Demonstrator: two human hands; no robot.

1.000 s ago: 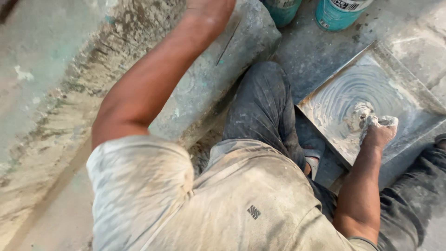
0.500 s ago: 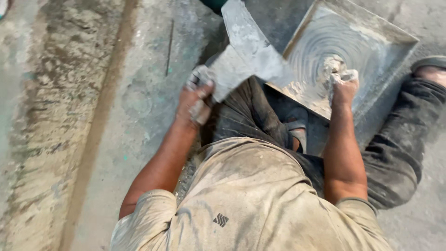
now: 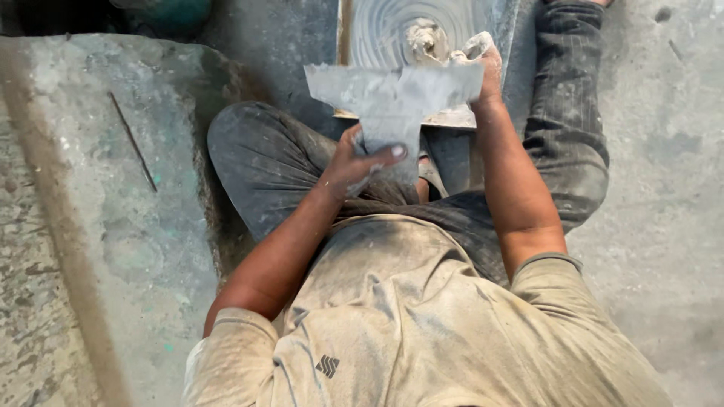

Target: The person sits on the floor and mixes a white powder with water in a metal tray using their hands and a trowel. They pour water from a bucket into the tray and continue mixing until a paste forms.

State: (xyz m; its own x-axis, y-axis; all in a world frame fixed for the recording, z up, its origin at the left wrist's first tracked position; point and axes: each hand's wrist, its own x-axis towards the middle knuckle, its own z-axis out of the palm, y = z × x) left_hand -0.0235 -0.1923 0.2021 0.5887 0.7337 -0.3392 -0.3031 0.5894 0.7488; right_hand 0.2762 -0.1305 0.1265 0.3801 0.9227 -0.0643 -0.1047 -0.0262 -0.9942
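Between two hands [image 3: 360, 162] [image 3: 483, 60], one trowel [image 3: 392, 94]

Matt grey metal scraper blade [image 3: 392, 94], plaster-smeared; dusty woven cloth trousers [image 3: 279, 162]; rough concrete floor [image 3: 664, 188].

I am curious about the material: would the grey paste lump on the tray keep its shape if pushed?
The paste lump probably smears rather than slides: swirl marks cover the tray. It seems sticky, since residue coats the scraper blade and the right hand.

Teal bucket [image 3: 162, 11] beside grey concrete ledge [image 3: 113, 173], thin rod [image 3: 132, 141]
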